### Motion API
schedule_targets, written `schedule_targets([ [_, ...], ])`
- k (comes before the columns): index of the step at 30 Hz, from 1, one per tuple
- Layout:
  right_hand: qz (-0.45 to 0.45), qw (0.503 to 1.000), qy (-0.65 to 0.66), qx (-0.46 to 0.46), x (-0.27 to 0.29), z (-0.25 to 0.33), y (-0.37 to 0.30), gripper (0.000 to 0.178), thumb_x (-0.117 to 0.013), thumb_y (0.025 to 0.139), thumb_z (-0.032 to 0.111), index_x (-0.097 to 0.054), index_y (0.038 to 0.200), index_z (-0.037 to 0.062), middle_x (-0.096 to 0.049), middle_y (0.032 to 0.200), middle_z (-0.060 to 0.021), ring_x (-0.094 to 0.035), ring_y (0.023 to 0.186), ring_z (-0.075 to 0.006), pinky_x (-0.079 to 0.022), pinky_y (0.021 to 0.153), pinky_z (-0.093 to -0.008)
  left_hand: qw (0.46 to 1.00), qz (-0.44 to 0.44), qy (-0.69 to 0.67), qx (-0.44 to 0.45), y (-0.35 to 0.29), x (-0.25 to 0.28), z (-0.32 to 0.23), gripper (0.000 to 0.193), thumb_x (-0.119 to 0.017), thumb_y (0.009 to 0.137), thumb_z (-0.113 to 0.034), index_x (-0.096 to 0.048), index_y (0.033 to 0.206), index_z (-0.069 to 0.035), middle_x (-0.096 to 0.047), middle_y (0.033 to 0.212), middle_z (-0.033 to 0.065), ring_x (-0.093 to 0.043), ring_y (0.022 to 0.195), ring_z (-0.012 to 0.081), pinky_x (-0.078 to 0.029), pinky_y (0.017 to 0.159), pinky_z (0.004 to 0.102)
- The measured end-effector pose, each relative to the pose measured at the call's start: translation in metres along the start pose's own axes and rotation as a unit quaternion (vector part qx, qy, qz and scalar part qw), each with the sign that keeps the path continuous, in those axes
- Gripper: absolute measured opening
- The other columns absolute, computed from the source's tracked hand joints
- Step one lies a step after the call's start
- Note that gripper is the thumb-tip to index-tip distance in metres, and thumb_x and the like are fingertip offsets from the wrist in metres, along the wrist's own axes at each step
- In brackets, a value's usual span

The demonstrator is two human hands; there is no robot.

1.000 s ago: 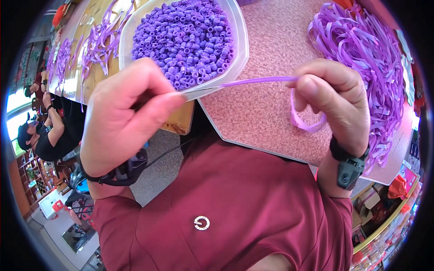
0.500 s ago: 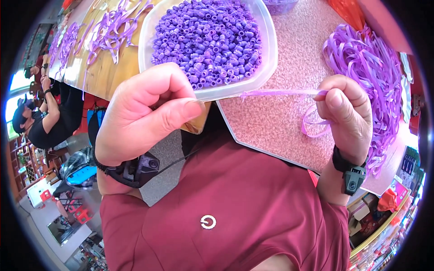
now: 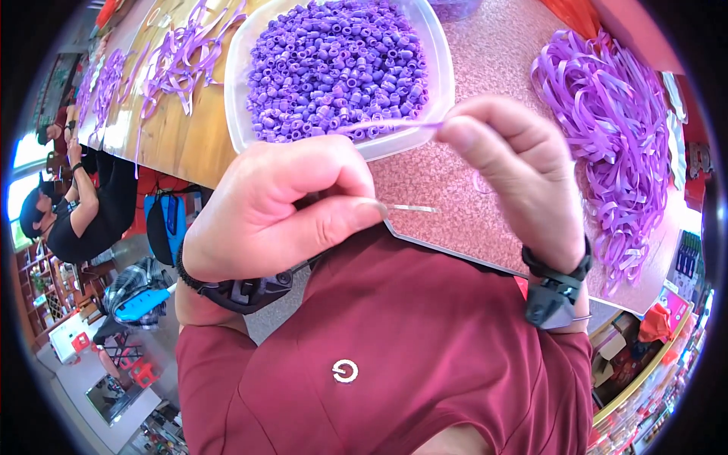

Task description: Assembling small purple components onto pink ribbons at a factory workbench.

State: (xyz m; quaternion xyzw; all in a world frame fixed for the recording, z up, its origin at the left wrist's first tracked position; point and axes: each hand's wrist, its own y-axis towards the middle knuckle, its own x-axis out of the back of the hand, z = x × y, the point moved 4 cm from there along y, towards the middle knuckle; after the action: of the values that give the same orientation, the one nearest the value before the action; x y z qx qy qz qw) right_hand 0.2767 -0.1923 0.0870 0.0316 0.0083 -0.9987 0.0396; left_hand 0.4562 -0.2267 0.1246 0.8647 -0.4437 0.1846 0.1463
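My left hand [image 3: 303,205] is closed in a pinch in front of the tub. From its fingertips points a thin silvery strip [image 3: 415,208], like a slim needle or hook; most of it is hidden by the fingers. My right hand [image 3: 519,171], slightly blurred, pinches the end of a purple ribbon [image 3: 398,123]. That ribbon stretches left across the tub's near rim, above my left hand. Small purple plastic cord ends [image 3: 337,68], hollow and bead-like, fill the clear plastic tub [image 3: 447,72].
A big heap of purple ribbon loops [image 3: 607,136] lies on the pink table [image 3: 493,68] at the right. More ribbons [image 3: 186,57] are spread over the wooden tabletop [image 3: 189,144] at the left. Another person in black [image 3: 80,220] sits at the far left.
My right hand has moved left and slightly up with the ribbon end. My left hand has shifted right and toward me, and the silvery strip now shows apart from the ribbon.
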Motion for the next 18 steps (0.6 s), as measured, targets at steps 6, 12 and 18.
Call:
schedule_targets([
  [6,0.042,0.998,-0.043,-0.009,0.002,0.001,-0.007,0.015,-0.058,0.086,0.014,-0.060,0.090,0.0002,-0.054,0.075,0.0040,-0.047,0.071,-0.0040,-0.039,0.064,-0.0190,0.961,-0.077,-0.194,0.179,0.007,-0.003,0.002,0.030,-0.067,0.073,-0.008,-0.054,0.097,0.003,-0.051,0.070,-0.0011,-0.041,0.055,0.0023,-0.032,0.050,0.0171],
  [12,0.093,0.995,-0.036,-0.030,0.006,0.009,-0.017,0.016,-0.058,0.087,0.015,-0.060,0.088,-0.0009,-0.055,0.074,0.0022,-0.047,0.070,-0.0037,-0.039,0.061,-0.0194,0.983,-0.004,-0.122,0.135,0.011,-0.019,0.007,0.017,-0.052,0.088,-0.010,-0.057,0.075,-0.001,-0.052,0.068,0.0001,-0.047,0.057,0.0052,-0.037,0.051,0.0189],
  [18,-0.005,0.998,0.017,-0.058,0.043,0.017,-0.024,0.017,-0.056,0.088,0.015,-0.061,0.089,-0.0011,-0.055,0.074,0.0036,-0.047,0.068,-0.0034,-0.038,0.060,-0.0192,0.911,-0.238,-0.333,0.060,-0.010,0.025,0.016,0.015,-0.046,0.092,-0.017,-0.051,0.084,-0.005,-0.045,0.059,-0.0017,-0.035,0.043,0.0034,-0.029,0.041,0.0192],
])
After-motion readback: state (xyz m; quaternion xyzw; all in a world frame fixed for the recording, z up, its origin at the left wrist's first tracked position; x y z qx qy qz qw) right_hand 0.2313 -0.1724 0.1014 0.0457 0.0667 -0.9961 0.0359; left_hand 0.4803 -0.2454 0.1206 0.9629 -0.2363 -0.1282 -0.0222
